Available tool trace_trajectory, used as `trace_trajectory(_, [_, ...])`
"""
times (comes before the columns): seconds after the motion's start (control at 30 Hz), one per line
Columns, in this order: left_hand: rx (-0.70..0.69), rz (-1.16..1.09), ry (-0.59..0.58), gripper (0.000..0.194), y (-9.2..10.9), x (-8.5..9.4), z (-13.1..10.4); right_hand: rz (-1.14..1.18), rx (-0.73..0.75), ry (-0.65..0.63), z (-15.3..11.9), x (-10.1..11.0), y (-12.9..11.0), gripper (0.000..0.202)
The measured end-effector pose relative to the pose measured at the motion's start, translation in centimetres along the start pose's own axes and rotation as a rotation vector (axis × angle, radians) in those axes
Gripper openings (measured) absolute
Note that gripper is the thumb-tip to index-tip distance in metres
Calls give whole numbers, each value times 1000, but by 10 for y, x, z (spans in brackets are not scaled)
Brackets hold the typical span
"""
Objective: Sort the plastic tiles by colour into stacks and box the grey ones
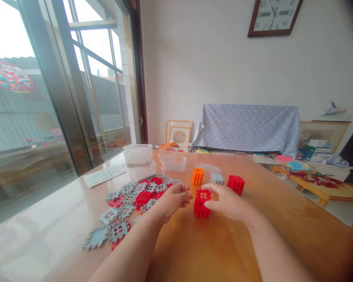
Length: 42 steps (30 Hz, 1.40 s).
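The upright stack of red, square, notched plastic pieces with window-like cutouts point(202, 207) stands on the glossy brown wooden table point(194, 254), between the two hands and nearer the right one. The right hand point(225, 199) comes in from the stack's right side, its thumb and fingers spread apart about the upper part: the thumb lies across the near right face, while the fingers reach along the far side by the top piece. Whether they press on the stack or only rest beside it, I cannot tell.

The left hand point(175, 199) is just left of the stack, apart from it. Its fingers are loosely bent and slightly parted, pointing toward the stack, and no piece shows in them.

Both forearms stretch forward over the table and slant inward, the left one passing beside a loose, spread-out heap of grey and red notched plastic pieces point(108, 216). Beyond the hands stand a bright orange stack of notched plastic pieces point(198, 177), a low pale grey stack of similar pieces point(217, 179) and, farther right, a second, dark red stack point(237, 185).
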State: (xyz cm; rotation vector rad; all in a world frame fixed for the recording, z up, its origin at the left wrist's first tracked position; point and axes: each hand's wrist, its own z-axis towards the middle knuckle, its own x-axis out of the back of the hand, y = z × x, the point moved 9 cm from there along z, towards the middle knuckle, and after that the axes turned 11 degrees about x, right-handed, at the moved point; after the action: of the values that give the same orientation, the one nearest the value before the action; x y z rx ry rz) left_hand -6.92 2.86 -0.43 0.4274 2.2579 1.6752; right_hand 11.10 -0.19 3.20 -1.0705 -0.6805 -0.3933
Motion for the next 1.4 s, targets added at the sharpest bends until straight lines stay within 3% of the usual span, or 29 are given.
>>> trace_trajectory(0.23, [-31, 228, -20, 43, -11, -3, 7, 4, -56, -165, -5, -17, 10, 56])
trace_trajectory(0.4, [-57, 473, 18, 51, -13, -5, 4, -1, -73, -138, -5, -17, 19, 75])
trace_trajectory(0.57, [-38, 701, 26, 70, -20, -12, 4, 67, -9, -155, -1, -32, 17, 77])
trace_trajectory(0.7, [-75, 870, 98, 76, -22, -10, 10, 92, -5, -153, 1, -39, 20, 77])
trace_trajectory(0.9, [-188, 1026, 136, 62, -17, -18, 12, 51, -15, -152, 1, -38, 23, 81])
trace_trajectory(1.13, [-195, 995, 125, 28, -10, -22, 5, 10, -2, -196, 2, -42, 14, 71])
trace_trajectory(1.4, [-187, 992, 127, 24, -10, -23, 3, 142, -83, -200, -2, -39, 18, 83])
